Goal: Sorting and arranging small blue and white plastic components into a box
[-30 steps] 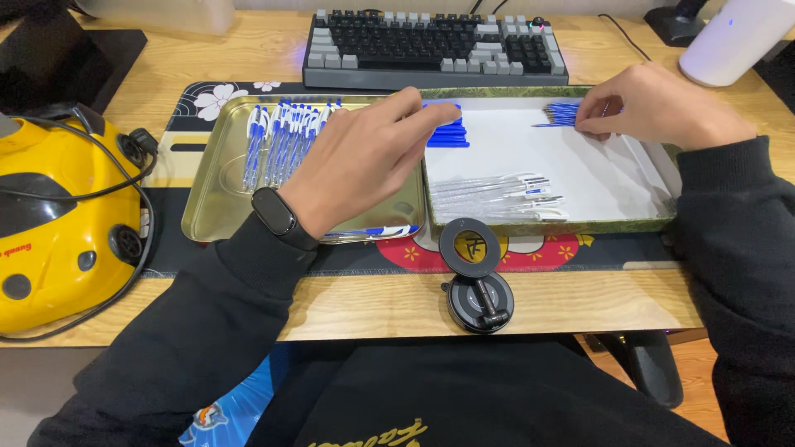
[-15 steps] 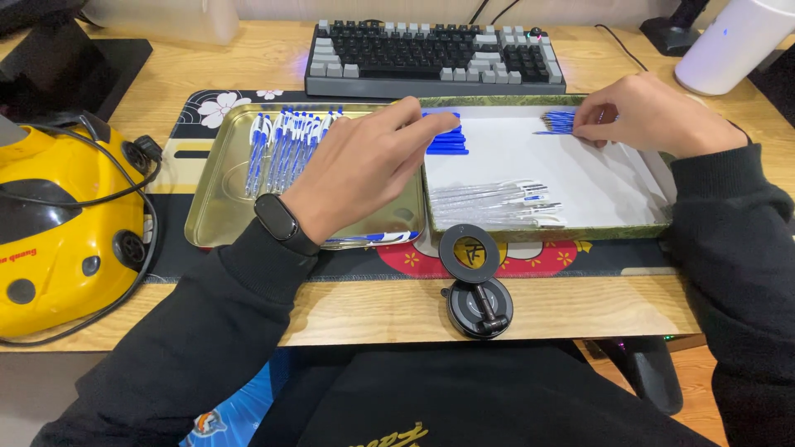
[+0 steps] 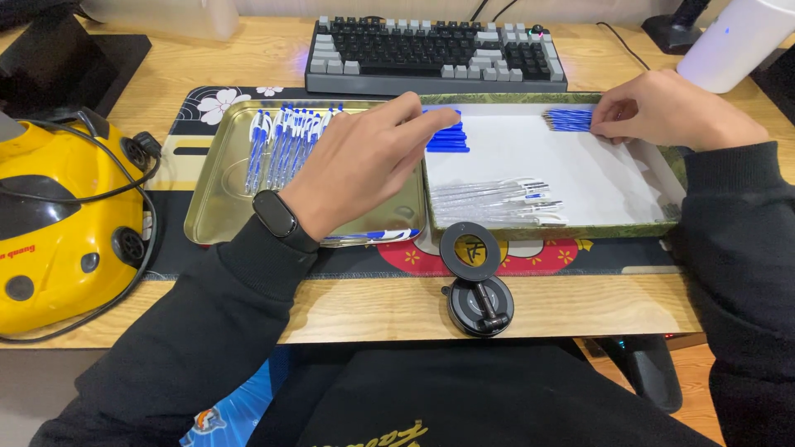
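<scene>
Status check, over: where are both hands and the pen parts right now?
Left hand reaching over gold tray to blue caps. Right hand on blue refills. Clear barrels untouched. Nothing blocking.

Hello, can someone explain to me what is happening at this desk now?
A person in black sleeves sorts pen parts between two trays. The left hand reaches across the metal tray of white-and-blue pens, its fingers at a small pile of blue pieces in the white-lined tray. The right hand touches another blue pile at the far edge. Clear pen barrels lie at the near edge.
</scene>
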